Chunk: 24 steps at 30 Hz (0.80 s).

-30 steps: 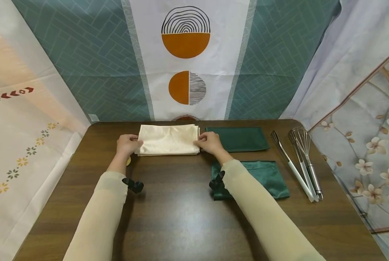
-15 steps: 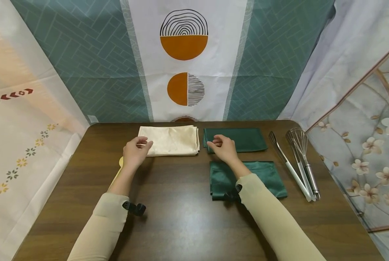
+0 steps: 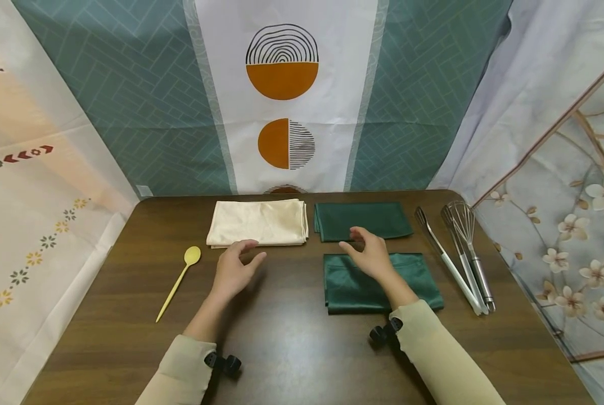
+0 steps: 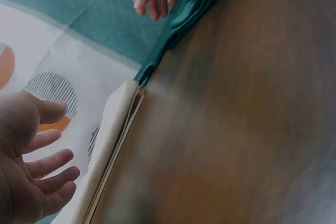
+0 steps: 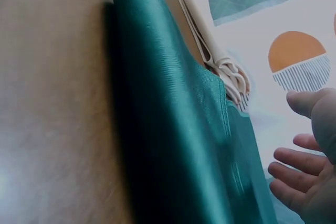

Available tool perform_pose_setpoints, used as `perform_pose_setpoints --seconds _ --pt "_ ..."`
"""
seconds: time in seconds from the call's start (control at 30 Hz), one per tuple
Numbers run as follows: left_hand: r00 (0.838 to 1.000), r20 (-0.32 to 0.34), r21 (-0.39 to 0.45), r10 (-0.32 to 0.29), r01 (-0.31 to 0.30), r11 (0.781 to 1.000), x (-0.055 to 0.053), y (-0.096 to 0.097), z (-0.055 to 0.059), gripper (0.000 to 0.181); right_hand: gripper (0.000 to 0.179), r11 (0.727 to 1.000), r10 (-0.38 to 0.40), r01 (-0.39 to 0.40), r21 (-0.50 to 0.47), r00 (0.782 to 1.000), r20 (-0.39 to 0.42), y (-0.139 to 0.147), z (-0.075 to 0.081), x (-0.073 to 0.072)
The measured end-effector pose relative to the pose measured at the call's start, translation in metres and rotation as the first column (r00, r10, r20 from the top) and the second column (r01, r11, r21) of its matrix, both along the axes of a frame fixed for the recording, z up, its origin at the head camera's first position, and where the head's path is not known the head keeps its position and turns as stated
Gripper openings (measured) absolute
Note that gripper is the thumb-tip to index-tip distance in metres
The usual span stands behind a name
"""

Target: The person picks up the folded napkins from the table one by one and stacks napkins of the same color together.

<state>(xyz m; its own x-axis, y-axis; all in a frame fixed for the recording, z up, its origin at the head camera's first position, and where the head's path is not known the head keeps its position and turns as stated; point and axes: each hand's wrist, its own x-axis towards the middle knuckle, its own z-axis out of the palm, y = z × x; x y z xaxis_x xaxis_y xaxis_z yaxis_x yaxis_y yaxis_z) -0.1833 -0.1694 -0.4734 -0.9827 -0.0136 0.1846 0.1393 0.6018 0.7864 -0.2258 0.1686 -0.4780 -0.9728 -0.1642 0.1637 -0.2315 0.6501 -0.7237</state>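
Backdrop (image 3: 413,101) hangs across the far side, teal with a white middle strip of orange-and-black circles. Left curtain (image 3: 54,197) and right curtain (image 3: 560,253) close in the sides. Brown table (image 3: 292,360) in front of me. My sleeves (image 3: 444,343), cream, come in from the near side.

Three folded cloths. Near green cloth (image 3: 350,292), right of centre, partly under my right wrist in the head view. Cream cloth (image 3: 258,222), by the far edge, left of centre, layers showing at its right end. Far green cloth (image 3: 360,219), right of the cream one with a gap between, just beyond the near green.

My left hand (image 3: 235,270) is released, thumb apart from loosely bent fingers, just off the cream cloth's near edge. My right hand (image 3: 373,256) is also released, thumb apart, above the two green cloths and clear of them in the wrist view.

Right side: whisk (image 3: 478,270) rightmost, middle utensil (image 3: 468,273) alongside, head hard to make out, then white-handled utensil (image 3: 455,270). Yellow spoon (image 3: 192,256) lies left of my left hand, bowl far, handle tip near. Smallest: black wrist cams (image 3: 226,364) at both cuffs.
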Motion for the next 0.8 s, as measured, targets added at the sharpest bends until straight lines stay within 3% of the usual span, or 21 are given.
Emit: perform_pose_setpoints --seconds 0.23,0.63,0.8 --pt "0.999 -0.008 0.045 -0.051 0.051 0.998 0.011 0.023 -0.010 0.041 0.058 1.000 -0.007 0.007 -0.001 1.000 -0.016 0.016 0.000 0.019" --pt "0.991 -0.001 0.075 -0.130 0.130 0.989 0.020 0.058 -0.019 0.041 0.058 0.999 -0.039 0.041 0.026 0.998 -0.050 0.051 -0.007 0.038" --pt "0.985 0.018 0.086 -0.171 0.169 0.982 0.025 0.075 -0.024 0.042 0.056 0.999 -0.041 0.044 0.029 0.994 -0.104 0.065 -0.007 0.044"
